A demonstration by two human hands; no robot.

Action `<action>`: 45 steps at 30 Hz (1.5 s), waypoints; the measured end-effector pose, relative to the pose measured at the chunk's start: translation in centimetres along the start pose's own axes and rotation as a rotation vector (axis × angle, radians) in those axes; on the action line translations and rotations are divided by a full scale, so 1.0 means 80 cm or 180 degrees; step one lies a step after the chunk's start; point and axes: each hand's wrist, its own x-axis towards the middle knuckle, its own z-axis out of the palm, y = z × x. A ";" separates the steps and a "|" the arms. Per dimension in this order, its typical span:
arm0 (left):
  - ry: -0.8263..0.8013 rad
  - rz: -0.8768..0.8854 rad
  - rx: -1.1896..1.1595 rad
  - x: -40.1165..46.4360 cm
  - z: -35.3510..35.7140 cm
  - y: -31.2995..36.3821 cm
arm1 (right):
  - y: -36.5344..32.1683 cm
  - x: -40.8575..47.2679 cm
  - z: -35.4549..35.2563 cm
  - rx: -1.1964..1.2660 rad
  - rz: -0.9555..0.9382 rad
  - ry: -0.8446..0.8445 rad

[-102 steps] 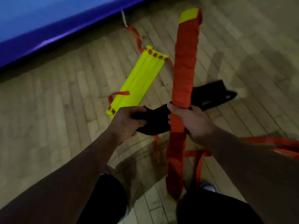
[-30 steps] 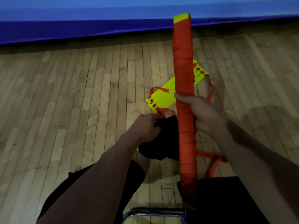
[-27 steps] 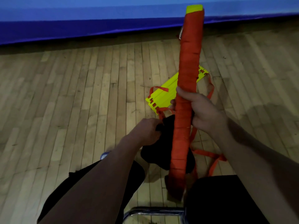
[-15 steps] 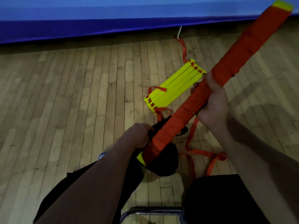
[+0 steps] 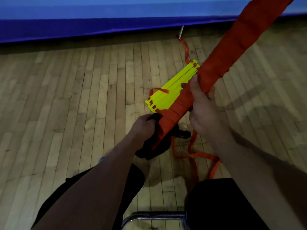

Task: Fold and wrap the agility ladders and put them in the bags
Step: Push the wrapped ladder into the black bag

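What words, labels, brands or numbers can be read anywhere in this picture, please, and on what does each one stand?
None can be read: no print shows on the wrapped ladder, the black bag, the yellow ladder on the floor, the loose straps, or the blue mat. The left hand grips the bag and the right hand grips the wrapped ladder; any label under them is hidden.

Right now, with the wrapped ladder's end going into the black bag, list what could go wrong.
1. The left hand grips only one edge of the black bag; its mouth may collapse and snag the wrapped ladder.
2. The right hand holds the bundle mid-length, so its long upper end could swing and lever out.
3. Loose orange straps on the floor could tangle the feet.
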 end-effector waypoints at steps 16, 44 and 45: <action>0.0160 0.0272 -0.1229 0.003 0.002 0.010 | -0.007 -0.005 0.009 0.0171 -0.0321 0.0133; 0.1023 -0.0014 0.0270 0.015 -0.014 -0.008 | 0.004 -0.013 0.013 -0.0462 -0.0472 -0.0053; 0.0935 -0.0025 0.0107 0.013 -0.015 -0.009 | 0.001 -0.011 0.010 -0.0450 -0.0486 0.0025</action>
